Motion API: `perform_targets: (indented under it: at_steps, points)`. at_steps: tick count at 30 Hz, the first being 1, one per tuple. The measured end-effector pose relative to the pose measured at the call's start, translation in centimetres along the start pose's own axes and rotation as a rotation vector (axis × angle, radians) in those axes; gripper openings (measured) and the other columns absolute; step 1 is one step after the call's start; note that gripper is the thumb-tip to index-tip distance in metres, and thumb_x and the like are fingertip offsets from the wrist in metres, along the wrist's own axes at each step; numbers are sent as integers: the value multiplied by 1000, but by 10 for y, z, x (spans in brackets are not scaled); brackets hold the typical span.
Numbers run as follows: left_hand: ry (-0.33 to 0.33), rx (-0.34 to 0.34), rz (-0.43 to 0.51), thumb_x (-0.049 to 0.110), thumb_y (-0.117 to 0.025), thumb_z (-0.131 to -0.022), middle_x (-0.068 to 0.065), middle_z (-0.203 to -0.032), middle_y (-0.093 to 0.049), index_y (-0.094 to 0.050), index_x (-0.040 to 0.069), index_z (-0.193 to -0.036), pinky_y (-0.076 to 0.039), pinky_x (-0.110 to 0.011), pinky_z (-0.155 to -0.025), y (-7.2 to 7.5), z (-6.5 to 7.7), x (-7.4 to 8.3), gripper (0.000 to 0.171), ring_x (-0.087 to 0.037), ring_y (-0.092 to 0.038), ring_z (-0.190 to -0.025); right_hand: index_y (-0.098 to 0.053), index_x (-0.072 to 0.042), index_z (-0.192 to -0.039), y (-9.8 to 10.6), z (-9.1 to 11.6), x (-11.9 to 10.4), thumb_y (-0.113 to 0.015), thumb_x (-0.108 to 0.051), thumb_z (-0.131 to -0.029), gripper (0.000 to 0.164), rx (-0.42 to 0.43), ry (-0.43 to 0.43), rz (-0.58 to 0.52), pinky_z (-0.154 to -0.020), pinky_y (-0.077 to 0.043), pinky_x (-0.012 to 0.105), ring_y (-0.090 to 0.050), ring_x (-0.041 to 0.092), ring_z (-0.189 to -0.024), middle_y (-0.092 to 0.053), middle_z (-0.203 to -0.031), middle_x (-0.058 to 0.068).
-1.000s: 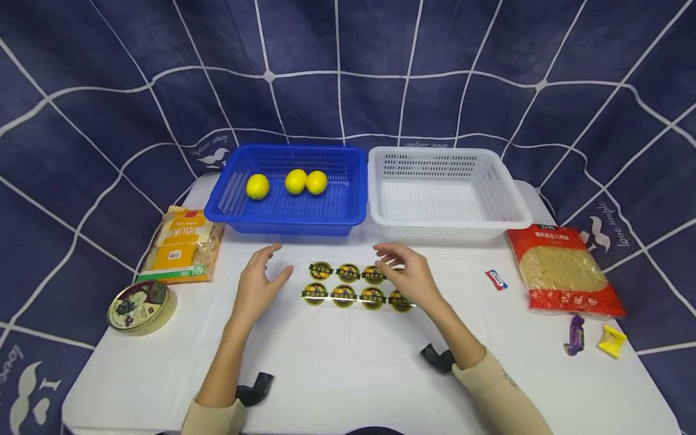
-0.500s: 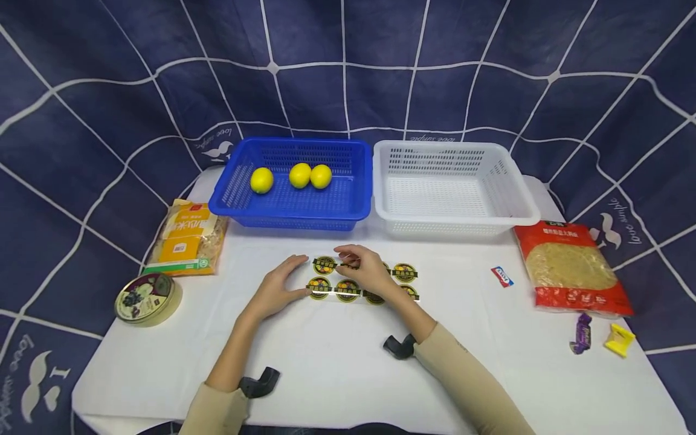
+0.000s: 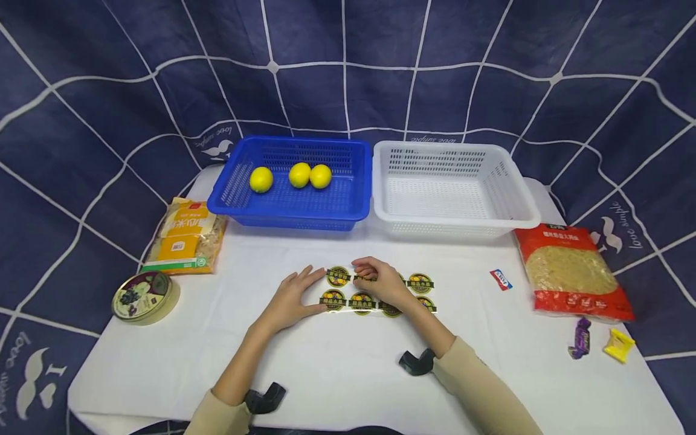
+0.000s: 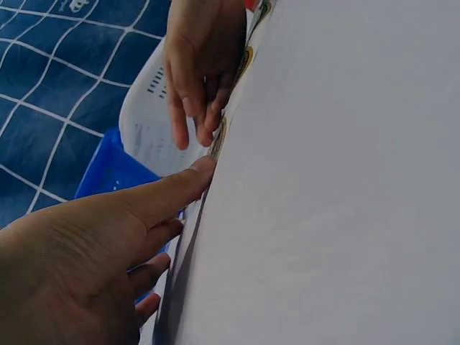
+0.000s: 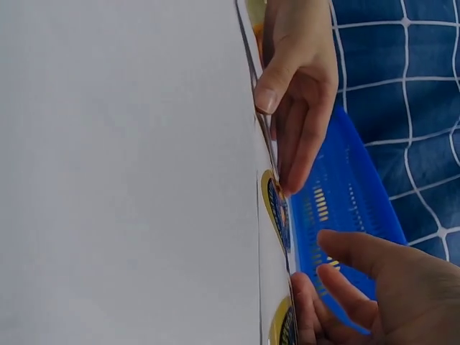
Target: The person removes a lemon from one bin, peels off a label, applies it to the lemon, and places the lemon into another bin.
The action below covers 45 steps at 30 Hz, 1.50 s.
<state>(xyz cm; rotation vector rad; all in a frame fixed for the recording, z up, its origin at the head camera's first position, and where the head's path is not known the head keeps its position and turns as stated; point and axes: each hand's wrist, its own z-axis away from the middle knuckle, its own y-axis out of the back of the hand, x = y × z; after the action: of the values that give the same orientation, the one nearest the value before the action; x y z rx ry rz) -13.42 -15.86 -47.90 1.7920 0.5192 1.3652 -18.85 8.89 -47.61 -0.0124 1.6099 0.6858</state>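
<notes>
A clear sheet of round black-and-gold fruit stickers point(image 3: 333, 300) lies on the white table in the head view. My left hand point(image 3: 290, 302) rests at the sheet's left end, fingers spread and thumb touching its lower left corner. Over the upper row is my right hand point(image 3: 387, 287), fingers loosely bent with the tips at the second sticker, which they partly cover. In the right wrist view, the right thumb and forefinger point(image 5: 352, 248) stand apart with nothing between them. The left wrist view shows the left thumb point(image 4: 194, 176) at the sheet's edge.
Behind the sheet stand a blue basket point(image 3: 288, 220) with several lemons point(image 3: 299, 175) and a white basket point(image 3: 457, 226). Left are a yellow food bag point(image 3: 182, 238) and a round tin point(image 3: 144, 297). Right lie a red bag point(image 3: 573, 272) and small wrapped candies point(image 3: 580, 338).
Both hands have come down from above the sheet. My left hand reached its left end, and my right hand moved left across the stickers. The sheet has shifted slightly right and nearer me.
</notes>
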Motion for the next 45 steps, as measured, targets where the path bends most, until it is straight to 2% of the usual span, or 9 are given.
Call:
perform_targets:
  at_steps: [6,12,18,23,25,30,37,41,45]
  points:
    - [46,-46,9,36,-75,-75,-11,-142,-39,-44,16,-138,-18,-49,-110,5,17,13,73,-30,-30,-132,-59,-7,-119,3,17,-6,-70,-13,-82,39,-12,-7,-49,-78,-52,26,-60,17,-90,-63,-104,8]
    - [35,3,105,36,-70,-82,-8,-139,-44,-47,13,-136,-28,-46,-107,34,6,14,63,-26,-37,-129,-61,-6,-115,13,6,-29,-66,-10,-85,31,55,112,-23,-76,-52,26,-61,16,-87,-64,-103,13]
    - [33,140,134,36,-63,-88,-8,-134,-49,-49,11,-133,-36,-48,-102,93,-27,7,53,-29,-43,-124,-53,-4,-124,19,-13,-55,-64,-11,-87,39,210,196,-44,-81,-52,28,-61,21,-93,-62,-106,17]
    - [48,296,187,27,-63,-89,-12,-129,-52,-52,6,-128,-40,-44,-99,142,-66,-9,45,-28,-47,-118,-40,-11,-137,19,-32,-65,-63,-19,-89,53,269,126,-100,-84,-52,30,-60,23,-97,-59,-111,16]
    - [59,352,166,23,-63,-89,-13,-128,-52,-53,5,-127,-41,-44,-98,160,-85,-18,43,-29,-48,-116,-39,-14,-137,16,-39,-66,-63,-22,-89,54,296,81,-119,-81,-53,30,-61,22,-96,-59,-110,14]
    - [88,395,126,18,-65,-87,-16,-128,-51,-52,4,-128,-39,-45,-98,193,-131,-47,45,-30,-45,-119,-44,-12,-133,6,-53,-64,-61,-22,-90,47,380,4,-207,-74,-53,30,-63,25,-90,-61,-98,11]
    - [173,317,166,19,-67,-86,-20,-133,-46,-46,5,-133,-30,-47,-105,207,-174,-80,53,-33,-39,-125,-46,-4,-128,-5,-61,-58,-53,-10,-94,35,455,72,-318,-79,-53,26,-63,31,-88,-60,-90,17]
    - [248,239,137,20,-65,-87,-20,-139,-41,-40,5,-138,-24,-46,-109,206,-189,-96,59,-34,-33,-129,-47,-4,-125,-9,-64,-55,-53,-9,-94,31,491,101,-308,-78,-53,24,-64,30,-87,-61,-89,16]
    - [323,213,198,20,-64,-88,-19,-143,-34,-33,7,-142,-21,-43,-111,198,-199,-110,63,-33,-28,-133,-47,-5,-125,-11,-65,-51,-53,-11,-95,31,505,121,-293,-78,-54,28,-63,32,-88,-62,-89,13]
